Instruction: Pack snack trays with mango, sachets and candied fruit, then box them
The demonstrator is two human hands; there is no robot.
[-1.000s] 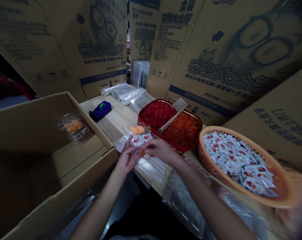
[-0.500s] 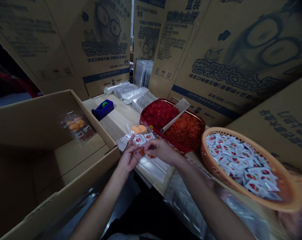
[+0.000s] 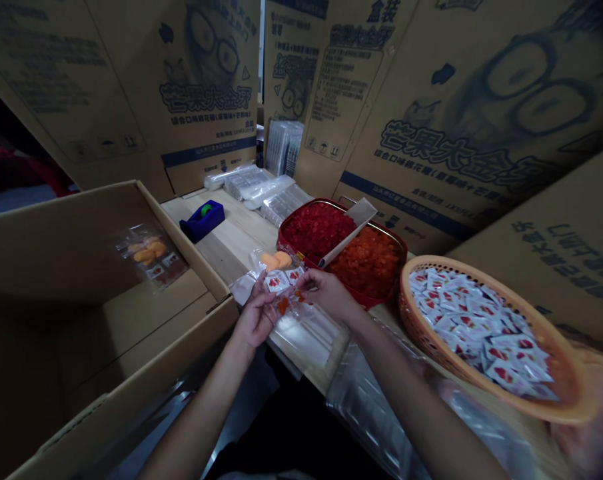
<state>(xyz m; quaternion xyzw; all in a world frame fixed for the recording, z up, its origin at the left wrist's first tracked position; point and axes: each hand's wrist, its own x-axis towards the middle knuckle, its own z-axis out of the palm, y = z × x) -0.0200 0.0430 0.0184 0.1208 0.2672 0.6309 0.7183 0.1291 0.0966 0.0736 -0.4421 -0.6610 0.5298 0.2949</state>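
Observation:
Both my hands meet over the front edge of a wooden table (image 3: pixel 231 243). My left hand (image 3: pixel 254 317) holds a clear plastic bag (image 3: pixel 287 303) from below, its fingers curled on the bag's edge. A small red-orange piece shows inside the bag. My right hand (image 3: pixel 326 290) pinches the bag's other side, fingers closed. Just behind the hands lies a filled bag (image 3: pixel 278 270) with orange pieces and white sachets with red print.
A red tray (image 3: pixel 398 243) of red and orange bits with a scoop stands behind. An orange basket (image 3: pixel 556 407) of white sachets sits at right. An open carton (image 3: pixel 106 320) with one filled bag is at left. A blue tape dispenser (image 3: pixel 202 220) and stacked clear bags (image 3: pixel 261 187) lie further back.
My right hand has shifted slightly up and to the right along the bag. The red-orange piece now shows more plainly inside it. The left hand has stayed put.

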